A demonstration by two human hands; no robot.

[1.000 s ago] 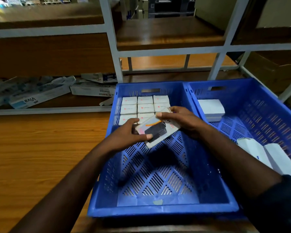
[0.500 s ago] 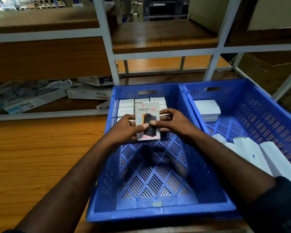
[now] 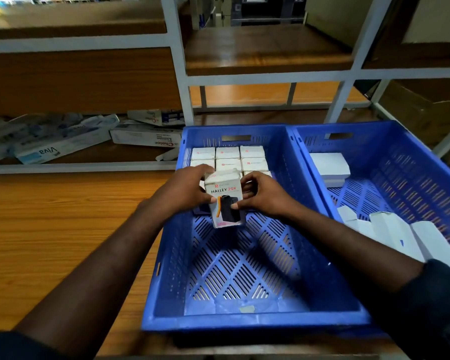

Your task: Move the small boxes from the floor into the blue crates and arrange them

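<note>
The person holds one small box (image 3: 225, 196) upright over the left crate (image 3: 255, 320), just in front of the packed boxes (image 3: 227, 158) at its far end. The left hand (image 3: 185, 193) has its fingers curled round the left side of the box, with the thumb on the printed front. The right hand (image 3: 265, 196) pinches the right edge between thumb and fingertips.

Two rows of three stand tight against the far wall. A third row seems begun, but the hands hide part of it. Most of the slotted bottom is bare, so I think the larger part of the work is left.

The right crate (image 3: 426, 162) touches the first one. It has a small white stack (image 3: 329, 166) at the far end and loose white boxes (image 3: 390, 229) lying in disorder at the near side, which probably need arranging. I see no boxes waiting outside the crates, so how many remain I cannot tell.

The crates stand on wooden boards (image 3: 63, 229). Behind is a white metal rack (image 3: 178, 74) with wooden shelves, and on its low shelf at the left lie long cartons (image 3: 60, 149). The room is rather dim.
</note>
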